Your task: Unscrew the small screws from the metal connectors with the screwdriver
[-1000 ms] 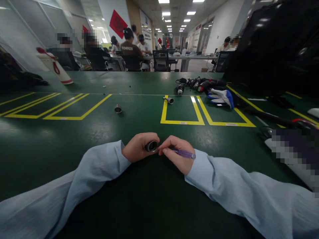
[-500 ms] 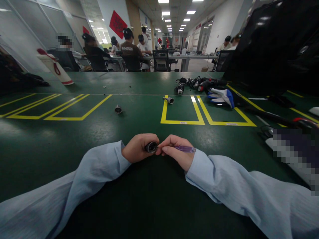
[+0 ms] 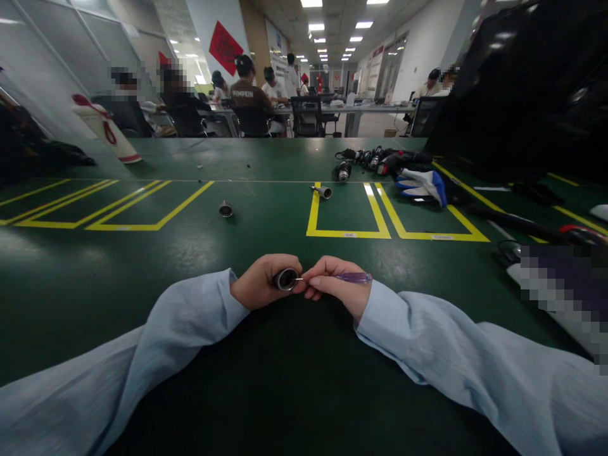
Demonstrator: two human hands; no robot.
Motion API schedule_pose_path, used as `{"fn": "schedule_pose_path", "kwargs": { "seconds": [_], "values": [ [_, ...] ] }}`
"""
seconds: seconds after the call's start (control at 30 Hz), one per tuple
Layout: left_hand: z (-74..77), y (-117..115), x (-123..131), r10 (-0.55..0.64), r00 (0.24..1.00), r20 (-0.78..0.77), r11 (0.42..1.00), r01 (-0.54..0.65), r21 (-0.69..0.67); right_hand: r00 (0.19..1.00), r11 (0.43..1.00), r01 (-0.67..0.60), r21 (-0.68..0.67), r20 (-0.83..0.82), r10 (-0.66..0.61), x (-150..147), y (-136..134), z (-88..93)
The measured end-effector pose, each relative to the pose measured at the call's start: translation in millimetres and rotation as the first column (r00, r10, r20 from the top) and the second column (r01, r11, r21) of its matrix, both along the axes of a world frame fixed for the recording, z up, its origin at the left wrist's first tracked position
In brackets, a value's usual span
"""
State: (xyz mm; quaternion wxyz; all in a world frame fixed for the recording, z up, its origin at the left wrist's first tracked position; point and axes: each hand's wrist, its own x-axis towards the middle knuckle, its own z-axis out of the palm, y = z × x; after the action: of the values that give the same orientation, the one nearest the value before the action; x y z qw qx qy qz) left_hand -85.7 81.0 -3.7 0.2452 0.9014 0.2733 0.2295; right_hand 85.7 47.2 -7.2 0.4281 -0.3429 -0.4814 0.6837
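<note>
My left hand (image 3: 264, 282) is wrapped round a dark cylindrical metal part (image 3: 286, 280), whose round open end with a silvery rim faces me. In my right hand (image 3: 338, 284) is a small screwdriver (image 3: 354, 277) with a see-through purple handle. Its thin shaft points left, and the tip reaches the right side of the part's open end; whether it touches anything inside I cannot tell. Both hands are close together just above the green table (image 3: 266, 392). Farther off, a short metal cup-shaped piece (image 3: 226, 209) and a cone-shaped metal piece (image 3: 323, 191) lie on the tabletop.
Yellow tape outlines (image 3: 349, 234) mark the table. Back right lie several dark corded tools (image 3: 375, 158) and a blue and white glove (image 3: 422, 185). A white and red bottle-like object (image 3: 107, 133) stands far left. Several people sit at desks beyond.
The screwdriver has shifted slightly right, and more of its shaft shows between the hands. The part in my left hand has turned or moved a little left.
</note>
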Motion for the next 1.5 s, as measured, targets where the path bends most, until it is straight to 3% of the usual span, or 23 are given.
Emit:
{"fn": "schedule_pose_path", "kwargs": {
  "seconds": [0.13,0.3,0.43,0.77,1.07,1.37,1.5],
  "values": [
    [-0.4,-0.2,0.2,0.014,1.0,-0.015,1.0,-0.014,-0.013,0.999,0.999,0.042,0.02,0.006,-0.042,-0.6,-0.5,-2.4],
    [-3.9,-1.4,-1.1,0.064,0.991,-0.121,0.994,-0.052,0.1,0.998,0.997,0.036,0.07,0.058,-0.04,-1.2,-0.9,-6.0],
    [-4.9,-1.5,-2.2,0.095,0.993,-0.07,0.984,-0.083,0.155,0.999,0.995,-0.017,0.096,0.05,0.013,-0.8,-0.3,-7.4],
    [-0.9,-1.4,-0.5,0.004,0.998,0.065,1.0,-0.003,-0.024,0.994,0.991,-0.08,0.109,-0.06,0.087,1.6,1.5,-11.3],
    [-3.3,-1.7,-1.4,0.067,0.994,-0.081,0.993,-0.058,0.101,0.999,0.997,-0.04,0.069,0.011,0.039,-0.2,-0.8,-7.3],
    [-0.4,-1.7,0.7,-0.011,1.0,0.025,0.998,0.012,-0.054,0.992,0.995,-0.073,0.07,-0.093,0.08,3.1,2.1,-8.4],
    [-0.6,-1.8,1.7,-0.007,1.0,-0.001,1.0,0.007,-0.019,1.0,0.986,-0.013,0.166,0.027,0.008,2.7,-3.0,-7.9]
  ]
}}
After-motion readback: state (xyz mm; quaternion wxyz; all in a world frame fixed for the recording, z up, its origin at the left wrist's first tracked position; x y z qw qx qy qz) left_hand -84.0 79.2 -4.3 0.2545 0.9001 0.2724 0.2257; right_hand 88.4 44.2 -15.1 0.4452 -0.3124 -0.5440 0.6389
